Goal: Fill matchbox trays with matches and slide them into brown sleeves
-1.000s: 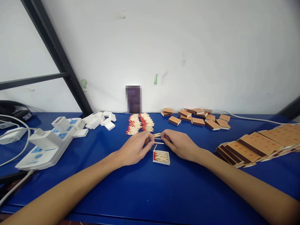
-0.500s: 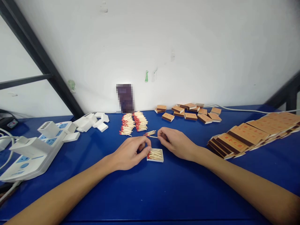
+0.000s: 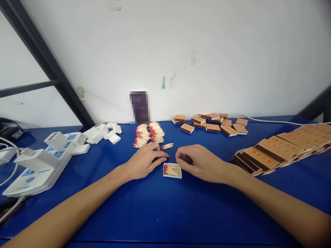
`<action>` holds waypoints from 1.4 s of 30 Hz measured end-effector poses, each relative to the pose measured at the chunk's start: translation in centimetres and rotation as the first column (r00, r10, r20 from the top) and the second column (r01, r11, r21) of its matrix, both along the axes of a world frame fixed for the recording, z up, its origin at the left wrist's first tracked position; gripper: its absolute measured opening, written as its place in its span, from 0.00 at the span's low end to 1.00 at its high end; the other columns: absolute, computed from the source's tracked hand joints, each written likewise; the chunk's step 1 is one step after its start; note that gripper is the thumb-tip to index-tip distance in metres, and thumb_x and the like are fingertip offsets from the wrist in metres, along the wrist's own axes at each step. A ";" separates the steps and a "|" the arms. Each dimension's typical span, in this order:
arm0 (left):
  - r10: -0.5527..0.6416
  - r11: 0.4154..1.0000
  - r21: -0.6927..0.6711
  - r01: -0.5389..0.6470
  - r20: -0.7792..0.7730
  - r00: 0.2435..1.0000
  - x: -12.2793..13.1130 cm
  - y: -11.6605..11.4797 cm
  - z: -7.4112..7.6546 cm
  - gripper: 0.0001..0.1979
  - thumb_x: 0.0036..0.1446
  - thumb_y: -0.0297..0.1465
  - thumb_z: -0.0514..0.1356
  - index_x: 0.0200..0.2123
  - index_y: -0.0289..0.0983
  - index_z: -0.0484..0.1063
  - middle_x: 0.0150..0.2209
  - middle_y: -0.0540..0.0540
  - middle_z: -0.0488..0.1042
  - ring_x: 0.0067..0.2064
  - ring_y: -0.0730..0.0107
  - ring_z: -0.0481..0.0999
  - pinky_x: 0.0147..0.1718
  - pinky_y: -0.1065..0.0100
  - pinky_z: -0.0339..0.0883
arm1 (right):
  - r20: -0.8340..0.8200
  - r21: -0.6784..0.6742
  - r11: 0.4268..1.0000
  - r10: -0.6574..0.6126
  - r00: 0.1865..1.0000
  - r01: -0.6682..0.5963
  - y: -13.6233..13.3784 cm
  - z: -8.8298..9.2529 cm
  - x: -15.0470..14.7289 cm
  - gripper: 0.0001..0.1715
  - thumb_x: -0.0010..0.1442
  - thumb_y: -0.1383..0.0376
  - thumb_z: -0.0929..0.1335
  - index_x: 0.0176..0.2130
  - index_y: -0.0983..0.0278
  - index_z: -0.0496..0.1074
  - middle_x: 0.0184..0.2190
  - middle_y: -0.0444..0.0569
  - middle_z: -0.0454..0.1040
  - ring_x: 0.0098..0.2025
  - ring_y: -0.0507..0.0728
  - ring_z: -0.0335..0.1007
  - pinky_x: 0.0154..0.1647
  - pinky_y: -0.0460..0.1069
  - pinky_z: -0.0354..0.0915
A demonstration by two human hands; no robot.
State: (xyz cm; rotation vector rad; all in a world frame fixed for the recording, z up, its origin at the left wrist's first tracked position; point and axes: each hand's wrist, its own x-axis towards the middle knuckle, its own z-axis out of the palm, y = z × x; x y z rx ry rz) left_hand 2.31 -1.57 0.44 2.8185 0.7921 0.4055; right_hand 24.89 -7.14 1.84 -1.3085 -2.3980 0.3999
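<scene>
A white matchbox tray (image 3: 172,176) lies on the blue table between my hands, with red-tipped matches (image 3: 170,169) in it. My left hand (image 3: 146,160) rests just beyond the tray's left side, fingers stretched out and slightly apart, and nothing shows in them. To the right of the tray, my right hand (image 3: 200,162) is curled with thumb and forefinger close together near the tray's far right corner. What those fingertips hold, if anything, is hidden. A few loose matches (image 3: 167,146) lie a little beyond my left fingertips.
Two heaps of matches, a left heap (image 3: 142,136) and a right heap (image 3: 157,132), lie near the wall. Closed matchboxes (image 3: 212,127) are scattered at the back right. Overlapping matchboxes (image 3: 279,148) spread along the right. A power strip (image 3: 51,172) with white adapters occupies the left.
My left hand has lifted off the tray's left end and moved slightly away, its fingers spreading. My right hand has come nearer the tray. The single match between the hands no longer shows there.
</scene>
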 end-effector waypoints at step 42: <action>0.264 0.953 0.121 -0.279 0.121 0.957 1.6 1.5 -1.3 0.09 0.63 0.34 0.57 0.39 0.40 0.78 0.37 0.46 0.72 0.41 0.61 0.69 0.44 0.59 0.62 | 0.182 0.225 0.965 0.097 0.979 -0.137 1.6 -1.9 0.0 0.13 0.69 0.66 0.60 0.36 0.63 0.71 0.36 0.50 0.72 0.38 0.57 0.66 0.41 0.54 0.58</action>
